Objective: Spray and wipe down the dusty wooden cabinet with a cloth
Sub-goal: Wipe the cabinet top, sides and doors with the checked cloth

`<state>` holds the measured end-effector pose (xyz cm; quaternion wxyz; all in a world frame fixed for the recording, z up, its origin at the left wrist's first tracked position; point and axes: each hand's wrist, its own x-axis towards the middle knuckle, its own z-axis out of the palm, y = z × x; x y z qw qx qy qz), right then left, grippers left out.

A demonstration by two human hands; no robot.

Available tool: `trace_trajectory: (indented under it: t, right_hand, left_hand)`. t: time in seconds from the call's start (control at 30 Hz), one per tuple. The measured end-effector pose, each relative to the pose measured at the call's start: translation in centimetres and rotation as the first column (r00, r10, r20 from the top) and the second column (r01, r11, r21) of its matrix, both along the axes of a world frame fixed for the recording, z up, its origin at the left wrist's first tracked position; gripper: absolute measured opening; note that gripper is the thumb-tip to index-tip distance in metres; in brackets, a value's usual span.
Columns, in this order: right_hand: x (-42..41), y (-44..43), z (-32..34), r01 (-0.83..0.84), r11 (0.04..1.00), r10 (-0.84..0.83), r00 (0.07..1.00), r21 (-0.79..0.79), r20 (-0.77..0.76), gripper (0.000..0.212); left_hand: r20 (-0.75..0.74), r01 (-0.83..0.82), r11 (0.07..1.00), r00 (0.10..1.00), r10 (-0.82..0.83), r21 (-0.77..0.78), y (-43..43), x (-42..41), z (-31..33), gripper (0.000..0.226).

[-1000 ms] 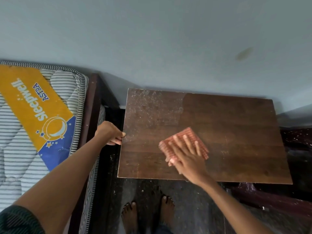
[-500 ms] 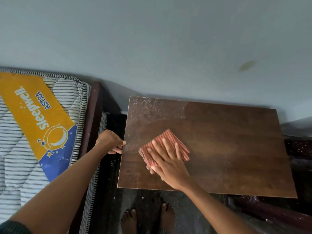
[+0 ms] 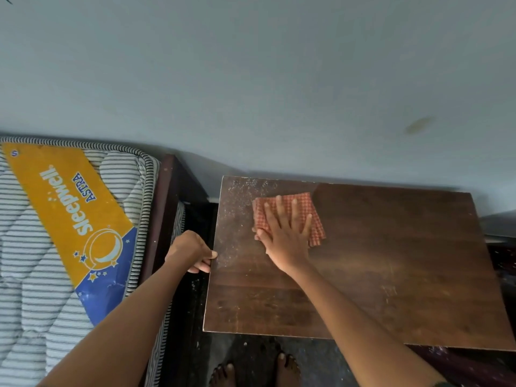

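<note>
- The cabinet (image 3: 377,261) stands against the wall (image 3: 251,79), just right of the bed frame (image 3: 163,208). You are looking down on its brown top.
- Pale dust (image 3: 237,202) speckles the far-left corner and runs down the left edge. Most of the rest looks darker and cleaner, so I judge the wipe to be well along.
- The cloth (image 3: 317,230), red-checked and folded, lies flat on the far-left part of the top, at the border of the specks.
- Your right grip (image 3: 284,236) is released: the fingers are straight and spread, and the palm presses the cloth down.
- Your left grip (image 3: 190,251) clasps the cabinet's left edge, thumb on top and fingers curled round the side, which steadies the cabinet.
- To do this step well, press evenly through the whole palm so the cloth does not bunch.
- Work into the far corner, then draw the dust along the left strip towards you in overlapping passes.
- Mind your left thumb: it sits on the dusty strip, so shift it before you wipe there.
- Refold to a fresh face if the cloth starts to smear. Faint pale marks near the right side may need a second pass.
- No spray bottle is in view.
- A striped mattress (image 3: 42,275) lies to the left, and your bare feet (image 3: 287,367) stand on the dark floor (image 3: 251,347) below the near edge.
</note>
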<state>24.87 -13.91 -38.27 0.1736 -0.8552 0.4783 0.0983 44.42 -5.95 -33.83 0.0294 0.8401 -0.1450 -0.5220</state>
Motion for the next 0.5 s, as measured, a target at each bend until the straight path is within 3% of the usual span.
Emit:
trace_trajectory:
  t: [0.17,0.23,0.37,0.5]
  right_hand:
    - [-4.5,1.9,-0.2,-0.343,0.937,0.345,0.939,-0.066,0.017,0.058]
    - [-7.9,1.5,-0.7,-0.394,0.915,0.397,0.918,-0.087,0.016,0.057]
    - [-10.3,-1.5,-0.4,-0.129,0.991,0.131,0.99,-0.045,0.052,0.055]
    - [-4.2,-4.8,0.5,0.156,0.988,-0.156,0.988,-0.018,0.006,0.068]
  left_hand:
    - [0.025,0.157,0.986,0.987,-0.159,0.048,-0.3,0.5,0.5,0.022]
    - [0.032,0.183,0.981,0.982,-0.185,0.058,-0.4,0.6,0.6,0.022]
    - [0.039,0.225,0.972,0.973,-0.228,0.068,-0.3,0.8,0.3,0.025]
    - [0.047,0.269,0.961,0.961,-0.273,0.067,-0.4,0.7,0.3,0.026]
